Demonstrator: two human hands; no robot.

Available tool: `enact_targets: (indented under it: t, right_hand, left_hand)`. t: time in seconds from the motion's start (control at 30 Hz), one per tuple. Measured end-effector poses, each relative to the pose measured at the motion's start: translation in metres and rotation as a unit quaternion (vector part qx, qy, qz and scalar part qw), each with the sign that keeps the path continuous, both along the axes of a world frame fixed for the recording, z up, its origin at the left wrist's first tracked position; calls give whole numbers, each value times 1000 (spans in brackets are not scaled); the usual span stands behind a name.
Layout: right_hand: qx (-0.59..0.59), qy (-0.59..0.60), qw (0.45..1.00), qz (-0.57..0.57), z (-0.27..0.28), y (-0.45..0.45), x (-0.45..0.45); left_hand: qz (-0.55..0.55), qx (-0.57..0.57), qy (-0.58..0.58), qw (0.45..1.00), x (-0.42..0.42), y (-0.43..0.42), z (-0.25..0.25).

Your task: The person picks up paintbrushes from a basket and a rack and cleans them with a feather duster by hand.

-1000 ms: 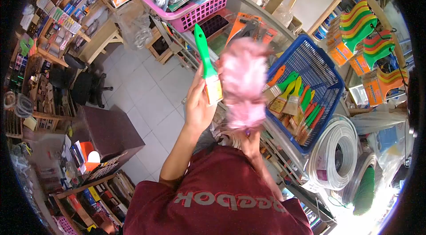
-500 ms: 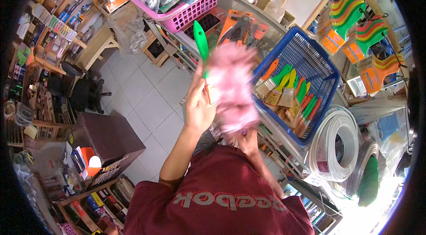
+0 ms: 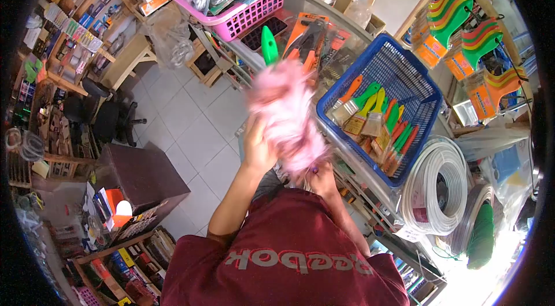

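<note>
My left hand (image 3: 260, 147) is closed round a paintbrush (image 3: 269, 46) with a green handle. The handle points up and away from me; the duster hides the brush's middle and bristles. From below, my right hand (image 3: 322, 180) grips a fluffy pink duster (image 3: 289, 115) near its purple handle end. Motion smears the duster, which overlaps the brush and part of my left fingers. To the right, several paintbrushes with orange, green and yellow handles (image 3: 370, 118) lie in a blue plastic basket (image 3: 417, 75).
Along the glass counter are a pink basket of packaged tools (image 3: 254, 17), a dark phone-like slab (image 3: 264, 33), orange-packed pliers (image 3: 309, 40) and a white cable coil (image 3: 435, 190). Paintbrushes hang at right (image 3: 451, 17). A dark brown cabinet (image 3: 144, 173) stands left.
The duster has swung left, now covering the brush's lower part that showed before. The green handle has shifted slightly right and down. Both hands keep their hold.
</note>
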State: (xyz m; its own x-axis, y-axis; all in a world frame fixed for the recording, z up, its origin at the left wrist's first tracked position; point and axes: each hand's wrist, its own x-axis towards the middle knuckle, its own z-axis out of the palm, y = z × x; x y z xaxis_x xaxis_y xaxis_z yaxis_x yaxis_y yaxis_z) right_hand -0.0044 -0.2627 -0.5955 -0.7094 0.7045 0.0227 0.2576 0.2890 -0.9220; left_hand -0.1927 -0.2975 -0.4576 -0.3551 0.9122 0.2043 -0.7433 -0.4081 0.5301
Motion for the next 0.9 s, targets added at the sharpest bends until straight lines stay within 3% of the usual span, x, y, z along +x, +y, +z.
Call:
enact_targets:
  t: [0.03, 0.07, 0.13, 0.27, 0.3, 0.4, 0.43, 0.5, 0.53, 0.57, 0.67, 0.7, 0.73, 0.8, 0.83, 0.9]
  right_hand:
    - [-27, -43, 999, 8, -22, 5, 8]
    - [-54, 24, 997, -45, -8, 3, 3]
    - [-112, 154, 970, -150, 16, -10, -6]
    - [140, -6, 990, 14, -5, -4, 7]
    - [123, 2, 992, 18, -8, 0, 8]
    - [-121, 118, 971, -167, -24, -9, -4]
    - [-185, 219, 941, -180, -18, -14, -8]
    - [-340, 302, 875, -167, -22, -20, -15]
    - [-128, 166, 975, -76, -8, -11, -8]
    - [117, 56, 991, -25, 7, -3, -2]
    - [-86, 43, 982, -161, 12, -4, -4]
    - [-126, -19, 982, -137, 6, -3, 1]
    - [-132, 84, 979, -127, 15, -9, -2]
    - [-139, 286, 942, -105, 41, -21, -10]
    - [164, 37, 985, -36, 33, -5, -9]
    - [67, 75, 988, -116, 24, -8, -4]
  left_hand:
    - [46, -27, 40, 998, 2, 6, 9]
    - [93, -53, 81, 991, 3, 10, 18]
    - [66, -19, 77, 995, 7, 7, 31]
    - [86, -47, 8, 995, 14, 7, 29]
    - [87, -56, -6, 995, 13, 7, 24]
    - [82, -24, 7, 996, 10, 12, 24]
    - [79, -7, 21, 997, 9, 11, 24]
    - [-17, 50, -78, 996, 2, 3, -2]
    - [-66, 80, -127, 986, 0, 1, -11]
    - [-14, 54, -81, 995, 4, 4, 1]
    - [84, 15, -36, 996, 8, 10, 26]
    - [82, 1, -27, 996, 8, 8, 28]
    - [73, -24, -48, 996, 8, 5, 25]
    - [54, -74, -90, 992, 6, 2, 9]
    - [-21, -4, -112, 993, 4, 10, 9]
    - [39, -30, -43, 998, 6, 7, 17]
